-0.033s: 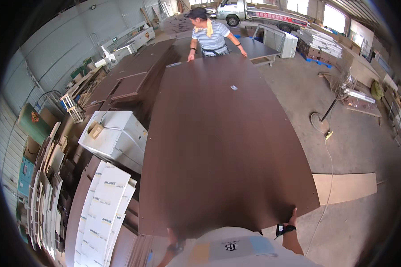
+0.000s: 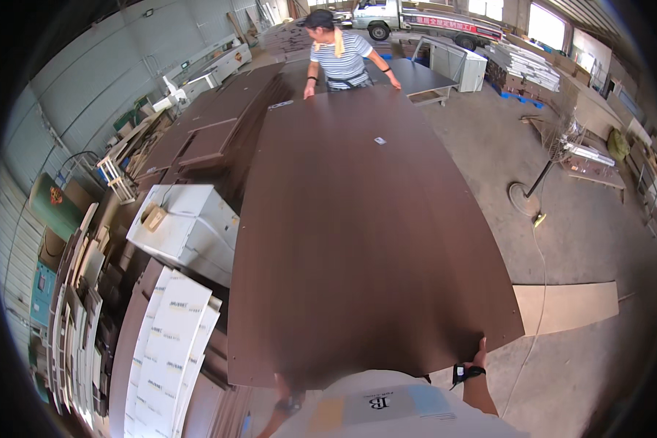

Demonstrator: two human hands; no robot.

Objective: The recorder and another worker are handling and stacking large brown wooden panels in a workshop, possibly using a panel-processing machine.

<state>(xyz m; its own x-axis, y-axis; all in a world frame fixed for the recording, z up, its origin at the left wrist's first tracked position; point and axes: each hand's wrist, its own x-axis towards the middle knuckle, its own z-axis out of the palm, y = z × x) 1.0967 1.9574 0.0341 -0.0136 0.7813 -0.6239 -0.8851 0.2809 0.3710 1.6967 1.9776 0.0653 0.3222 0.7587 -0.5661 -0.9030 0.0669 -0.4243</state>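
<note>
A large dark brown panel (image 2: 365, 241) stretches away from my body, with a small white label near its far end. My right hand (image 2: 478, 355) grips its near edge at the right, thumb on top and a black band at the wrist. Toward the left of the same edge, my left hand (image 2: 283, 392) holds on; the panel hides most of its fingers. At the far edge a co-worker (image 2: 339, 55) in a striped shirt has both hands on the panel.
Left of the panel stand a white box-shaped cabinet (image 2: 190, 223) and white printed boards (image 2: 169, 350). Brown panels (image 2: 212, 139) are stacked beyond them. On the right are a standing fan (image 2: 536, 182), a cable on the floor and a light board (image 2: 569, 310).
The panel's far end and the co-worker have shifted slightly to the left. Both my hands stay at the near edge.
</note>
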